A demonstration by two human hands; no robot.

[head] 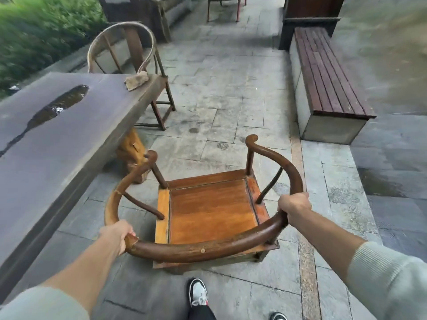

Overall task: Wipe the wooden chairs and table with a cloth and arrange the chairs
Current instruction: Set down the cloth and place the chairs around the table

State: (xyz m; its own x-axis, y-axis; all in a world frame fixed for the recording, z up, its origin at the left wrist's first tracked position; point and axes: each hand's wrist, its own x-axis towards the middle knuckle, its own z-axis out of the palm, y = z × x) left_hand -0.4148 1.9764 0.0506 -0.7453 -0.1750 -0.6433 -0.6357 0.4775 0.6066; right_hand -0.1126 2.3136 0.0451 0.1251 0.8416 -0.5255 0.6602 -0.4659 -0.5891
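Observation:
A wooden round-back chair [211,211] with an orange-brown seat stands on the stone paving right in front of me. My left hand [116,235] grips the left part of its curved back rail. My right hand [294,207] grips the right part of the same rail. The long dark wooden table [57,139] runs along the left, with a puddle of water on its top. A crumpled brownish cloth [136,80] lies at the table's far end. A second round-back chair [129,58] stands beyond that end of the table.
A slatted wooden bench [328,72] on a stone base runs along the right. Another chair's legs [223,8] show at the far top. Grass borders the left edge. My shoes [197,292] are just behind the held chair. Open paving lies between table and bench.

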